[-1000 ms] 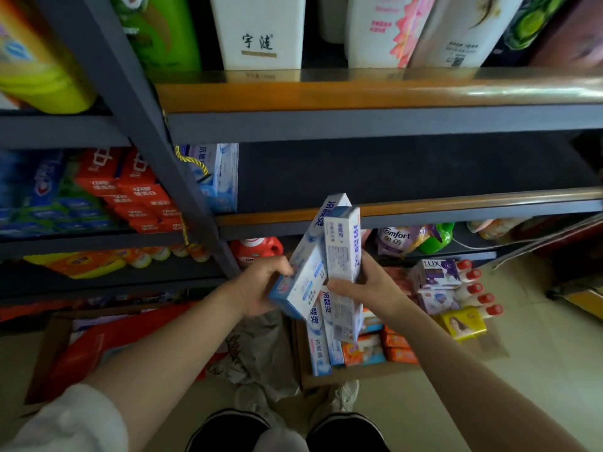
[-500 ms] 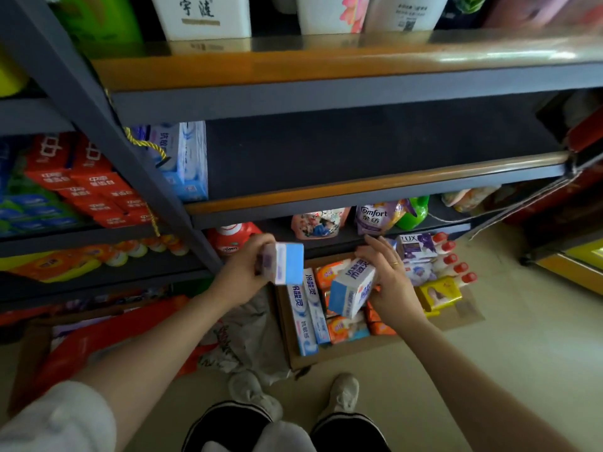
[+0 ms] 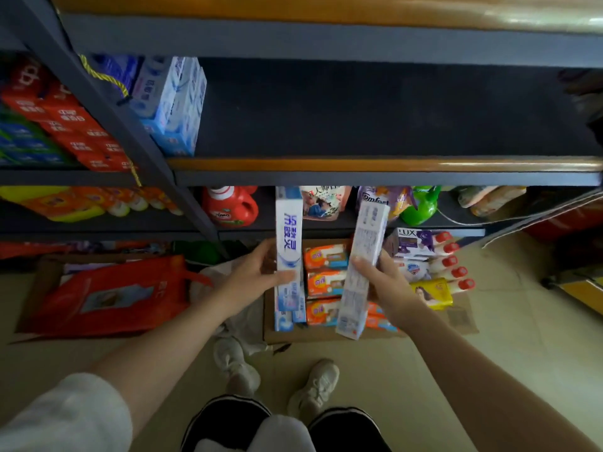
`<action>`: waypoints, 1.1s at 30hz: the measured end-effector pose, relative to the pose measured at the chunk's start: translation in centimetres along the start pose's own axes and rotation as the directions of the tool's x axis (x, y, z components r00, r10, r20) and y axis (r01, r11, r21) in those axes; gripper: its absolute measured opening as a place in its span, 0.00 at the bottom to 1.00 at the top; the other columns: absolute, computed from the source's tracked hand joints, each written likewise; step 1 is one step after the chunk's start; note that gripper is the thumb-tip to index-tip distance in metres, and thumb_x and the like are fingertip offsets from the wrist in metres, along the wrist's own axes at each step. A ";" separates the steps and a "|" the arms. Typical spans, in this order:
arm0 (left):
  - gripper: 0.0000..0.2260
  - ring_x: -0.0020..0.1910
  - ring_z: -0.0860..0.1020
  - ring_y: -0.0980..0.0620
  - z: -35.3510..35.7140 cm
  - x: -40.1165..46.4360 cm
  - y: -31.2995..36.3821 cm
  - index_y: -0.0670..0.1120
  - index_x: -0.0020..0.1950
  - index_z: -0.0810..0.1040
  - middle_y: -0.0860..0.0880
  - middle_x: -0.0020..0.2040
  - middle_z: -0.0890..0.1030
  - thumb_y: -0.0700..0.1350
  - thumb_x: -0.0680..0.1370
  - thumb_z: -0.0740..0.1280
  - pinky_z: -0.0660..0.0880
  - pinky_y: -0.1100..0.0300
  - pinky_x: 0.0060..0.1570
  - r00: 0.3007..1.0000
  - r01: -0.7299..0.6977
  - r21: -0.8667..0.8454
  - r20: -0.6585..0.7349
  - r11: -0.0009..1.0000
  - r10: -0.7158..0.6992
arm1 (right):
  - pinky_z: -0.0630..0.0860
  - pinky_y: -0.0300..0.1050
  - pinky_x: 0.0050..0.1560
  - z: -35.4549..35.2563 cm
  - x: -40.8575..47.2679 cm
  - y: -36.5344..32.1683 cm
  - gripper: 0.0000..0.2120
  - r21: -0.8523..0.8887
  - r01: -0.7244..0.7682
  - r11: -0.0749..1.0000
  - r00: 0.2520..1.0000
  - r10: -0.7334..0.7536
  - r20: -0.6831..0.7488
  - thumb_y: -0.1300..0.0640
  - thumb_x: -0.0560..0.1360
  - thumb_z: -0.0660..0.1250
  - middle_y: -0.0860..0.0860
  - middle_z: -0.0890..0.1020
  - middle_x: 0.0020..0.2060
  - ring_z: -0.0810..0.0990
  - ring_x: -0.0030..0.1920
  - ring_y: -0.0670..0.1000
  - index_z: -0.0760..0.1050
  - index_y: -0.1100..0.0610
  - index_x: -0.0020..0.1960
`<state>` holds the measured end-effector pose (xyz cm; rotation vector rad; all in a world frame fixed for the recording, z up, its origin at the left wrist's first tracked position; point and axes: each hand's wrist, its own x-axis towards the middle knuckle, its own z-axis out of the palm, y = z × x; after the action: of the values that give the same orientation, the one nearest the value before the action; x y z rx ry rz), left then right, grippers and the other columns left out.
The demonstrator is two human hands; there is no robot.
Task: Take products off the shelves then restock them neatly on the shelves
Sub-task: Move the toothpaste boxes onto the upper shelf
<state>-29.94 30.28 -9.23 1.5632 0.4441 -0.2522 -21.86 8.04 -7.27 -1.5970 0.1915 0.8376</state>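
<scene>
Below a mostly bare dark shelf [image 3: 375,119], the left hand [image 3: 251,278] grips a white-and-blue toothpaste box [image 3: 288,252] upright, thumb across its front and fingers behind. Just beside it, the right hand [image 3: 381,282] holds a second toothpaste box [image 3: 360,272] with its printed back facing up, tilted slightly right. Both boxes hang over a cardboard carton [image 3: 456,321] of soaps on the floor; more toothpaste boxes [image 3: 176,102] stand at the shelf's left end.

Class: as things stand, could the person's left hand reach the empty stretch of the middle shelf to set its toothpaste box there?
Probably yes. The left hand holds its toothpaste box below the middle shelf, and nothing stands between them.
</scene>
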 end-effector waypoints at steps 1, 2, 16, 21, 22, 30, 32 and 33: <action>0.20 0.51 0.79 0.59 0.8 -0.4 0.0 0.59 0.56 0.71 0.55 0.54 0.79 0.38 0.72 0.69 0.76 0.60 0.51 0.998 0.064 -0.165 0.013 0.984 -0.063 | 0.79 0.56 0.49 -0.1 0.2 0.3 0.28 0.058 -0.070 0.996 0.997 0.069 0.016 0.43 0.67 0.68 0.56 0.80 0.50 0.80 0.49 0.55 0.70 0.54 0.62; 0.18 0.49 0.80 0.56 1.5 -0.8 -0.1 0.58 0.57 0.72 0.53 0.52 0.80 0.39 0.72 0.68 0.76 0.58 0.50 0.992 0.126 -0.300 0.045 0.946 -0.118 | 0.78 0.59 0.52 -0.2 0.3 0.7 0.32 0.081 -0.137 0.987 0.990 0.135 0.030 0.36 0.63 0.67 0.58 0.80 0.50 0.81 0.50 0.58 0.72 0.53 0.61; 0.17 0.52 0.78 0.52 3.0 -0.6 -4.4 0.50 0.61 0.69 0.53 0.57 0.77 0.50 0.75 0.68 0.76 0.51 0.52 0.978 0.160 0.270 -0.172 0.949 -0.115 | 0.77 0.46 0.36 -0.1 1.6 4.9 0.15 0.048 -0.327 0.944 0.944 0.328 -0.032 0.56 0.74 0.68 0.55 0.82 0.41 0.81 0.37 0.52 0.72 0.59 0.59; 0.19 0.45 0.78 0.44 1.2 0.6 -8.6 0.41 0.58 0.66 0.43 0.50 0.76 0.49 0.75 0.67 0.71 0.56 0.37 0.947 0.300 0.653 -0.294 0.695 -0.133 | 0.74 0.48 0.39 2.2 3.2 7.2 0.19 -0.622 -0.130 0.772 0.983 0.019 -0.182 0.56 0.74 0.68 0.53 0.76 0.50 0.79 0.47 0.57 0.63 0.58 0.58; 0.18 0.45 0.77 0.44 1.0 1.0 -9.7 0.40 0.58 0.66 0.42 0.50 0.76 0.47 0.74 0.68 0.68 0.58 0.36 0.938 0.325 0.622 -0.306 0.712 -0.161 | 0.74 0.48 0.38 2.8 3.5 7.8 0.18 -0.680 -0.113 0.725 0.985 -0.008 -0.173 0.56 0.74 0.68 0.54 0.76 0.49 0.79 0.48 0.59 0.63 0.58 0.58; 0.13 0.49 0.80 0.50 1.1 6.2 -16.7 0.42 0.57 0.73 0.47 0.52 0.80 0.44 0.75 0.68 0.77 0.55 0.46 0.856 0.481 0.086 -0.260 0.872 -0.446 | 0.72 0.43 0.37 6.0 9.3 11.7 0.12 -0.610 -0.207 0.765 0.978 0.139 -0.157 0.54 0.75 0.67 0.51 0.75 0.45 0.75 0.40 0.51 0.64 0.55 0.51; 0.13 0.48 0.80 0.51 1.6 7.3 -17.9 0.41 0.59 0.74 0.47 0.53 0.81 0.42 0.76 0.67 0.76 0.56 0.48 0.859 0.475 0.044 -0.241 0.879 -0.452 | 0.76 0.48 0.43 6.5 11.0 12.7 0.13 -0.611 -0.220 0.760 0.975 0.154 -0.161 0.52 0.74 0.67 0.51 0.77 0.47 0.77 0.45 0.53 0.67 0.55 0.52; 0.12 0.45 0.78 0.52 1.9 7.7 -18.4 0.40 0.58 0.73 0.47 0.51 0.80 0.42 0.76 0.66 0.74 0.60 0.43 0.856 0.474 0.043 -0.253 0.879 -0.450 | 0.77 0.51 0.46 6.7 11.7 13.1 0.14 -0.616 -0.228 0.754 0.973 0.159 -0.166 0.52 0.74 0.67 0.52 0.78 0.49 0.78 0.47 0.54 0.68 0.56 0.54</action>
<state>-30.70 29.29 -29.21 1.5770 1.0161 -0.4679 -23.48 15.14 -24.64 -2.2940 0.1578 1.0498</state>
